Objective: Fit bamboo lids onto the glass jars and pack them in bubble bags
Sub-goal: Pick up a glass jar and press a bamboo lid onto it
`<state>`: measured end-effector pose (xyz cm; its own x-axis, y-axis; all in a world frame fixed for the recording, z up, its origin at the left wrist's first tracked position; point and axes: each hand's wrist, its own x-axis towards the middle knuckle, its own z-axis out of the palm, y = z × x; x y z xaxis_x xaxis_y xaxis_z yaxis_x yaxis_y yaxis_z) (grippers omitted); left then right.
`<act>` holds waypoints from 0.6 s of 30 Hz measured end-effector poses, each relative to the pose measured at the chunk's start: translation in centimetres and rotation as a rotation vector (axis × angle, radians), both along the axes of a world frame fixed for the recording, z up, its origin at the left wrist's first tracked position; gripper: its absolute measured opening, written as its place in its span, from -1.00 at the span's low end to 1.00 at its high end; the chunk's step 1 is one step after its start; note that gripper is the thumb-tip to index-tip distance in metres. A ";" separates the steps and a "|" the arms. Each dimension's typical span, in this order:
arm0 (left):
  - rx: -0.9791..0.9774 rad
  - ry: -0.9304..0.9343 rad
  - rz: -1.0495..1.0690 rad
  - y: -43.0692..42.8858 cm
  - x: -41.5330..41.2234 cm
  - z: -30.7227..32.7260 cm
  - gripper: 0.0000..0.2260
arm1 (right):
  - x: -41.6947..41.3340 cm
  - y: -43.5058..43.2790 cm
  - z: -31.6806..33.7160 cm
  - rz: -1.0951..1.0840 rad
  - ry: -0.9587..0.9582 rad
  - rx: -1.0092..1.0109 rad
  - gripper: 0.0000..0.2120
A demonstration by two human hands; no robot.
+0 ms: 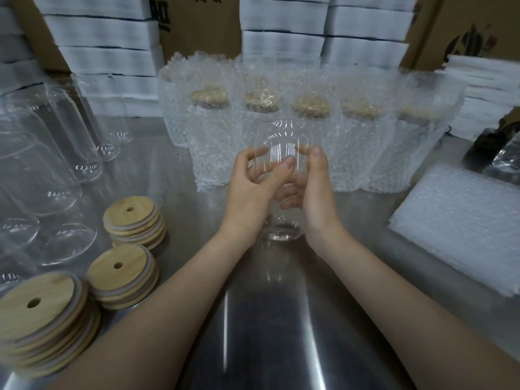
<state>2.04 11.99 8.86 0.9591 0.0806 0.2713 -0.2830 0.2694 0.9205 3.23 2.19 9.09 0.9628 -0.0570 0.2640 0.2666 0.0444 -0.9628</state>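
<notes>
The glass jar (pixel 281 133) is upright between both hands. The left hand (pixel 250 190) curls fingers and thumb round one side, and the right hand (pixel 315 190) grips the other.

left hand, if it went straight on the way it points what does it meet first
The glass jar that the left hand grips; beyond it, probably the bagged jars, though depth is unclear.

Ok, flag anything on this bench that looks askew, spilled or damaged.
Only the nearest bamboo lid stack: its lids are fanned sideways, not squared up. No breakage or spill shows. The glass jar held by the left hand and right hand looks intact; the bagged jars stand upright in a row.
</notes>
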 end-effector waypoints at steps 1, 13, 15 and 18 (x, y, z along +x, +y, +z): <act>-0.003 -0.001 -0.007 0.2 0.1 0.0 -0.46 | 0.0 -0.2 0.1 0.033 0.022 0.032 -0.55; -0.087 0.137 -0.225 -0.7 -1.4 1.4 -0.18 | 1.4 -0.6 -0.9 0.277 0.212 0.189 -0.47; 0.004 0.128 -0.256 -1.7 -2.1 2.1 -0.03 | 1.0 -0.2 -1.5 0.255 0.144 0.098 -0.48; -0.040 0.039 -0.161 -0.5 -1.0 1.4 -0.42 | 1.3 -0.3 -0.8 0.233 0.293 0.237 -0.53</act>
<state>1.03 11.51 10.30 0.9703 -0.0650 0.2330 -0.1973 0.3452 0.9176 4.49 1.91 8.29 0.9895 0.1439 -0.0160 -0.0589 0.2995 -0.9523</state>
